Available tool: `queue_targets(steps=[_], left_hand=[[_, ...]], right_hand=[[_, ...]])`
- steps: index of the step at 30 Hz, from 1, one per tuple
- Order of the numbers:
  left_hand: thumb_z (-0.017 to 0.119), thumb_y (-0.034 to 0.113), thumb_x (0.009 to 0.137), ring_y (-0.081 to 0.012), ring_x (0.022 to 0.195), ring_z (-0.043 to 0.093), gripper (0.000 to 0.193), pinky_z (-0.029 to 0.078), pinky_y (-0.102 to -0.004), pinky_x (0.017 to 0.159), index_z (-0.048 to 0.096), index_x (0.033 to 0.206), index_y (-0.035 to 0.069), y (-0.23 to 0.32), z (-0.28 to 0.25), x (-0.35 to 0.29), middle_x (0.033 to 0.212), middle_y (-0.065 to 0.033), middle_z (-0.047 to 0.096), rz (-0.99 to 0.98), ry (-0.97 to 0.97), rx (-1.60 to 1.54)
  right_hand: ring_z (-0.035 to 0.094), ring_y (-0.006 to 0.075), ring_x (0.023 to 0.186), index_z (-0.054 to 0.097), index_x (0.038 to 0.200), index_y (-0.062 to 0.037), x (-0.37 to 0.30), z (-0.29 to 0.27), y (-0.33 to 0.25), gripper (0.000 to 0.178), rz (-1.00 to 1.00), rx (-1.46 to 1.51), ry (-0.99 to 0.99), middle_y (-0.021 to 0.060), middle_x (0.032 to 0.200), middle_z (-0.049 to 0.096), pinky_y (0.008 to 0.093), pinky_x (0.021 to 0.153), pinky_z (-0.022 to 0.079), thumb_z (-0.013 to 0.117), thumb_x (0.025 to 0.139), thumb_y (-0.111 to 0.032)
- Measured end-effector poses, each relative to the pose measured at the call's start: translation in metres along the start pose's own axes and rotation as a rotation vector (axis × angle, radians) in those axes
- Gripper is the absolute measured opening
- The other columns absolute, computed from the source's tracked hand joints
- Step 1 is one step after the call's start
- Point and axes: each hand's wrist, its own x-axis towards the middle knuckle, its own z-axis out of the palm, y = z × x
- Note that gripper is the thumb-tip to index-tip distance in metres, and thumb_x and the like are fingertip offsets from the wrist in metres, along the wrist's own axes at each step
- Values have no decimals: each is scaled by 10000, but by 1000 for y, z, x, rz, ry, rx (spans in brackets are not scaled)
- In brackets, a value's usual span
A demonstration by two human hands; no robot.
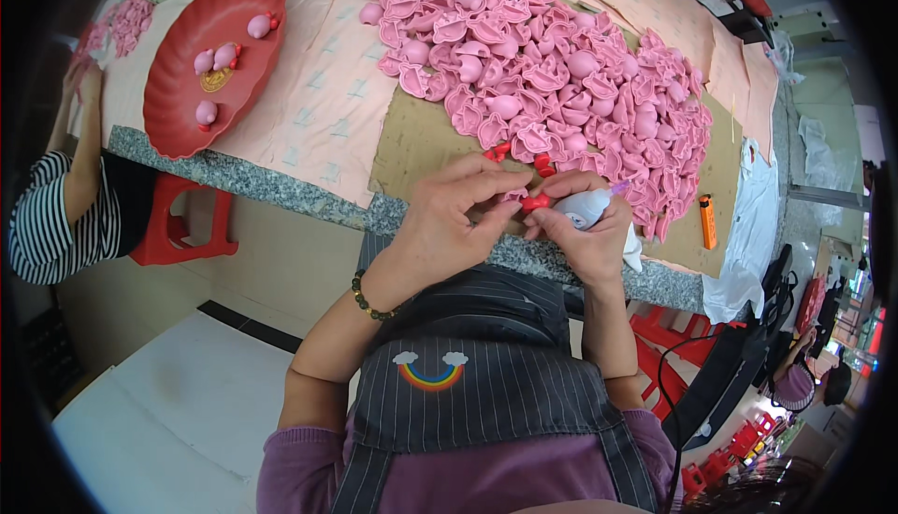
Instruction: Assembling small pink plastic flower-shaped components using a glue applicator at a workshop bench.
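Note:
My left hand (456, 217), with a beaded bracelet on its wrist, pinches a small pink plastic piece (514, 195) over the table's near edge. My right hand (599, 238) is closed around a small white squeeze bottle (582, 208) with a purple nozzle pointing up to the right. Between its thumb and finger sits a small glossy red piece (535, 202), close beside the pink one; fingers partly hide both. Loose red pieces (543, 164) lie just beyond my hands. Behind them a large heap of pink moulded half-shells (561, 74) covers a cardboard sheet (412, 135).
At the left a red scalloped tray (168, 93) holds several round pink pieces with red parts. An orange lighter (707, 222) and a white plastic bag (745, 233) lie right of the heap. Another person in striped clothing (56, 215) sits far left near a red stool (192, 224).

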Motion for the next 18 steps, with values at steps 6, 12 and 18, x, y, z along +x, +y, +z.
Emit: queue_targets(steps=[6, 12, 18], left_hand=[[610, -83, 773, -106, 765, 611, 225, 528, -239, 669, 608, 991, -24, -7, 2, -2, 916, -79, 600, -48, 8, -90], [618, -81, 755, -131, 748, 606, 237, 509, -238, 651, 609, 984, -17, -6, -2, 2, 900, -88, 598, 74, -66, 85], [627, -76, 739, -152, 745, 599, 260, 488, -249, 643, 625, 990, -9, -12, 1, 3, 892, -96, 615, 118, -19, 98]], right_hand=[[620, 154, 681, 544, 893, 55, -3, 1, 1, 194, -30, -118, 131, 143, 855, 619, 243, 567, 519, 624, 728, 120], [613, 136, 721, 572, 868, 38, -6, 3, 3, 200, -303, -505, 117, 117, 846, 629, 229, 632, 493, 645, 703, 123], [632, 159, 709, 549, 900, 52, -10, 3, 0, 166, -99, -230, 109, 128, 833, 619, 255, 599, 537, 607, 755, 106]])
